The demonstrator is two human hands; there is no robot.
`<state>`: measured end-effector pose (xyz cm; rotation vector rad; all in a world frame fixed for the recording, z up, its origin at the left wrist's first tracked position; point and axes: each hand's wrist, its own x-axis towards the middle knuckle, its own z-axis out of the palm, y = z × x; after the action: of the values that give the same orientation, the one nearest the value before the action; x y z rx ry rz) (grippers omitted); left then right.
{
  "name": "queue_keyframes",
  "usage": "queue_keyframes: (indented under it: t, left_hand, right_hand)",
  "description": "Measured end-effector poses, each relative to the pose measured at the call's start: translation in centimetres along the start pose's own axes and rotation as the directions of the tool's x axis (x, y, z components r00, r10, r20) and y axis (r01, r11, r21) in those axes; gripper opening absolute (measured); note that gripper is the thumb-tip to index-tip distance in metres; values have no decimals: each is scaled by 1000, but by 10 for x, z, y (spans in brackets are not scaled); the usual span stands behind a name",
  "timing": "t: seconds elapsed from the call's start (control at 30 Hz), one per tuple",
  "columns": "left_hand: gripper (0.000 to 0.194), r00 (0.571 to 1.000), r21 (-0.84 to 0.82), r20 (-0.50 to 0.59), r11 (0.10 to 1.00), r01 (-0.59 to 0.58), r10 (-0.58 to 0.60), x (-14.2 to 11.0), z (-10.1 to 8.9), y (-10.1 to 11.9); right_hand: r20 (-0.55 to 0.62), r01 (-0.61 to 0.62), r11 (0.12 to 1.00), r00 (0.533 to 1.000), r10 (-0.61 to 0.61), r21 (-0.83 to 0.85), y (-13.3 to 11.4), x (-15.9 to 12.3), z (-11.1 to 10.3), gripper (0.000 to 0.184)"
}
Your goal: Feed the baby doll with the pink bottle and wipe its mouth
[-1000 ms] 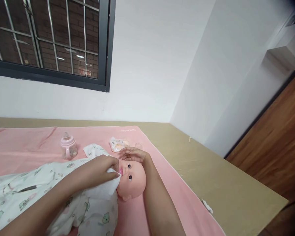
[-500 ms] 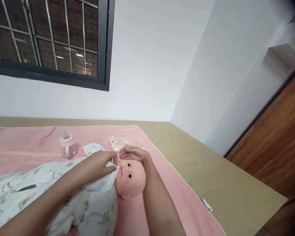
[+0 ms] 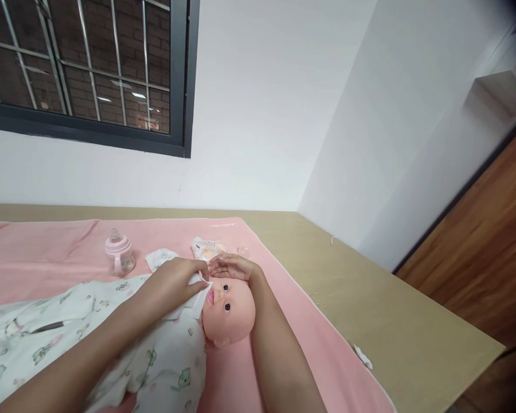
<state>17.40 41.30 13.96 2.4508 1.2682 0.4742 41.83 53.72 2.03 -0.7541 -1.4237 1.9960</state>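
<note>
A baby doll [image 3: 234, 321] lies on its back on a pink mat [image 3: 236, 378], dressed or wrapped in white fabric [image 3: 172, 355] with a green animal print. Between the thumb and fingers of my left hand [image 3: 184, 278] is a corner of a white cloth [image 3: 198, 304], pinched at the edge of the doll's mouth. Whether this cloth is separate from the printed fabric, I cannot tell. My right hand [image 3: 233, 267] curves around the far side of the doll's head, fingers stretched out, with the forearm lying along the crown.
A pink baby bottle [image 3: 119, 255] with handles stands on the mat at the left. Beyond my hands lie a small printed cloth [image 3: 160, 258] and a clear plastic packet [image 3: 207, 249]. A small white scrap [image 3: 363, 357] rests by the mat's right edge. Walls border the tan tabletop [image 3: 395, 321].
My left hand has shifted slightly right and up, drawing the white cloth's corner closer over the doll's mouth. My right hand stays by the head.
</note>
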Motion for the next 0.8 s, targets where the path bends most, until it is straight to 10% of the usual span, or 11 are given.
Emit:
queue_keyframes:
  t: [0.8]
  left_hand:
    - [16,996,-161,77,986,-30,43,-8,5,13]
  right_hand:
    - [-7,3,1000,1000,-3,1,-2,-1,4,37]
